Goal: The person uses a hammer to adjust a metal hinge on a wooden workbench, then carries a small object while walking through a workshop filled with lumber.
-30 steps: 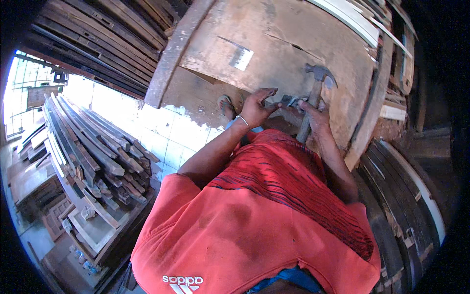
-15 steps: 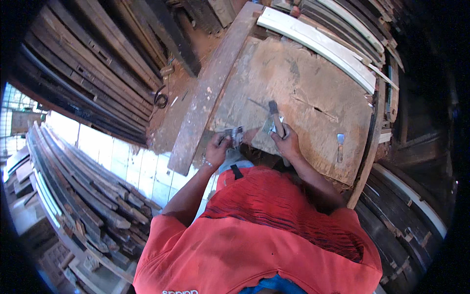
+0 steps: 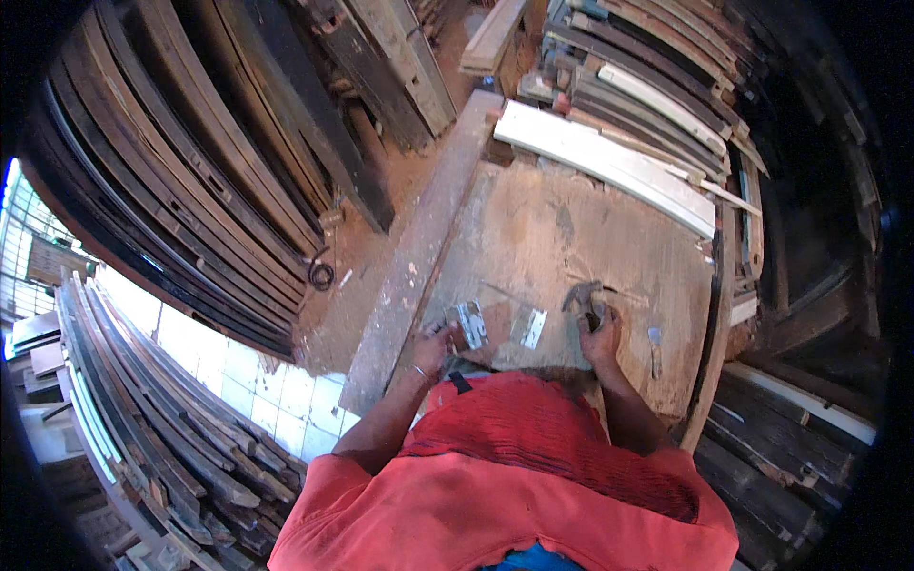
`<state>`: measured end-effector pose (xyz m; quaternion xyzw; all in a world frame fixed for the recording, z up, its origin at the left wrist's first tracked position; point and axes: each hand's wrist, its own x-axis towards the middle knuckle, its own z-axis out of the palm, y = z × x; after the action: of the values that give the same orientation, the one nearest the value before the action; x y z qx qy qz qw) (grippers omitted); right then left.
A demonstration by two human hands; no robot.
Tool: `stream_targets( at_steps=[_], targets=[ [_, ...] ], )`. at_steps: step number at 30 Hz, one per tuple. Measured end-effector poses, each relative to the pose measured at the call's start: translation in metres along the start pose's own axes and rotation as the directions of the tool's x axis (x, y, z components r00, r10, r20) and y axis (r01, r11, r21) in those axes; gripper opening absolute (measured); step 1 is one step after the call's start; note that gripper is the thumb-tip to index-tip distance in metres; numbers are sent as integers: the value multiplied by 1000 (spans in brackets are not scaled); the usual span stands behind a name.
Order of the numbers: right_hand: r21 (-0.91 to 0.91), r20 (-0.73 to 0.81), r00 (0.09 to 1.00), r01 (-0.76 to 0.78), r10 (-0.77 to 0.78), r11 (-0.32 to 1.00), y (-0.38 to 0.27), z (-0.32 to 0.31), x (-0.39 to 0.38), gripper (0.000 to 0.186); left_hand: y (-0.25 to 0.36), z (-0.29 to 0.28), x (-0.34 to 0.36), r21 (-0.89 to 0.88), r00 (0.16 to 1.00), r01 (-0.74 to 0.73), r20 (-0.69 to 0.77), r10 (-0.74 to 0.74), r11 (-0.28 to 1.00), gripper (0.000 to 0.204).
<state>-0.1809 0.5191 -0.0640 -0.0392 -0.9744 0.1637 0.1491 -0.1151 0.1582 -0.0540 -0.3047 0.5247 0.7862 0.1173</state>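
My left hand (image 3: 433, 349) is closed on a metal hinge (image 3: 468, 324) at the near left of a worn wooden board (image 3: 533, 219). The hinge's plates with their holes face up. A second metal hinge (image 3: 535, 328) lies on the board between my hands. On the right, my right hand (image 3: 602, 335) is closed around a claw hammer (image 3: 581, 293); its head points away from me and most of its handle is hidden by the hand. A scraper (image 3: 655, 352) rests on the board just right of that hand.
A thick plank (image 3: 414, 243) runs along the board's left edge. White timber (image 3: 605, 162) lies across its far edge, with stacked boards (image 3: 628, 105) behind. Long dark planks (image 3: 181, 181) lean at the left, and more timber (image 3: 171, 400) is piled at the lower left.
The view has tilted, so the scene sits lower. My right hand has moved right with the hammer, away from the loose hinge. My left hand keeps hold of its hinge.
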Motion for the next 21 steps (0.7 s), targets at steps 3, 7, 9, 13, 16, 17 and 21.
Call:
stream_targets(
  at_steps=[3,7,9,13,16,17,21],
  targets=[
    [590,498,867,-318,-25,742,-12,11,14,42,-1,24,10,372,997,-27,79,-2,928,18],
    [751,609,689,-339,-394,567,-51,31,5,41,10,70,14,242,959,-2,275,-66,970,19],
    [771,569,743,-332,-353,544,-49,37,-4,40,18,106,4,250,965,-54,260,-14,967,20],
    [756,509,833,-312,-217,575,-57,-12,1,38,3,142,1,412,951,-292,223,215,863,21],
    [717,650,741,-526,-166,457,-30,-10,-4,33,-13,145,4,524,934,-352,251,254,775,23],
    [717,654,736,-531,-173,452,-24,-15,-5,33,-17,146,2,534,922,-376,296,248,757,24],
    [743,567,768,-318,-300,589,21,8,-4,45,-19,154,-3,687,936,-288,349,45,668,26]
  ],
)
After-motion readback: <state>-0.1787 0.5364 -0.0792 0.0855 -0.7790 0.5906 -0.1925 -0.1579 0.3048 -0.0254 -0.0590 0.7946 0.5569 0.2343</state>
